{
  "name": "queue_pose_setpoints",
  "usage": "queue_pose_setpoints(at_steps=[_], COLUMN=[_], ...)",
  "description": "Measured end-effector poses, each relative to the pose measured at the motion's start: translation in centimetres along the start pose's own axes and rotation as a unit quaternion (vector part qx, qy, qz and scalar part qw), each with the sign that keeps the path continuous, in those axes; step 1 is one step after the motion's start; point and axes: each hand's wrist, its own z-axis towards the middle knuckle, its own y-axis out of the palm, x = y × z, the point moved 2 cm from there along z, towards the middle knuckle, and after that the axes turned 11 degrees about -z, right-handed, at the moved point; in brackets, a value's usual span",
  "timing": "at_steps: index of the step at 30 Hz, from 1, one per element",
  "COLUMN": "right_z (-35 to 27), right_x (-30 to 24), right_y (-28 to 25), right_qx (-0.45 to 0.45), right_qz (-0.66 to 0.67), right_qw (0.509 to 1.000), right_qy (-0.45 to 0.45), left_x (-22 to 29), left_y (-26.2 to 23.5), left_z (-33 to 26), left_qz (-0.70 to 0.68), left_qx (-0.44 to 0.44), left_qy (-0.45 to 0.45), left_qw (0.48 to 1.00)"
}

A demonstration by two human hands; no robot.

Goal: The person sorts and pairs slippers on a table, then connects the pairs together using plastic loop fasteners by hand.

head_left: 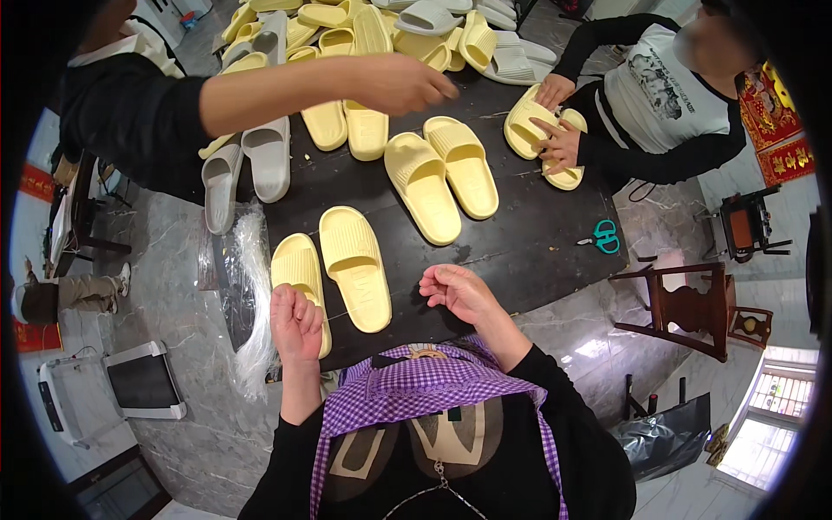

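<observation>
My left hand is closed in a pinch over the near end of a yellow slide slipper. A thin clear strand, faint to see, seems to run from its fingers toward the matching yellow slipper beside it. Just right of that pair, my right hand hovers above the black table with its fingers curled in. Whatever those fingers may hold is too small to make out. Another yellow pair, with a left slipper and a right slipper, lies farther up the table.
A bundle of clear plastic strands hangs at the table's left edge. Teal-handled scissors lie at the right. A co-worker's arm reaches across from the left; another person's hands handle yellow slippers. A slipper pile covers the far end.
</observation>
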Motion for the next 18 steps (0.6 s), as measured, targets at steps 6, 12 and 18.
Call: queue_pose_setpoints(at_steps=[6,12,18], right_z=[-0.6,-2.1,0.0], right_x=[-2.4,-6.8,-5.4], right_y=[-1.9,3.1,7.4], right_qx=[0.119,0.118,-0.032], right_qz=[-0.222,-0.422,-0.262], right_qw=[0.967,0.874,0.947], right_qy=[-0.036,-0.208,-0.185], left_x=[-1.4,-5.8,-8.1], left_y=[3.6,6.6,8.2], left_z=[0.0,-0.8,-0.7], left_qz=[0.054,0.179,0.128], left_qx=[-0.011,-0.045,-0.056], left_qy=[-0.025,-0.173,-0.25], left_qw=[0.998,0.968,0.958])
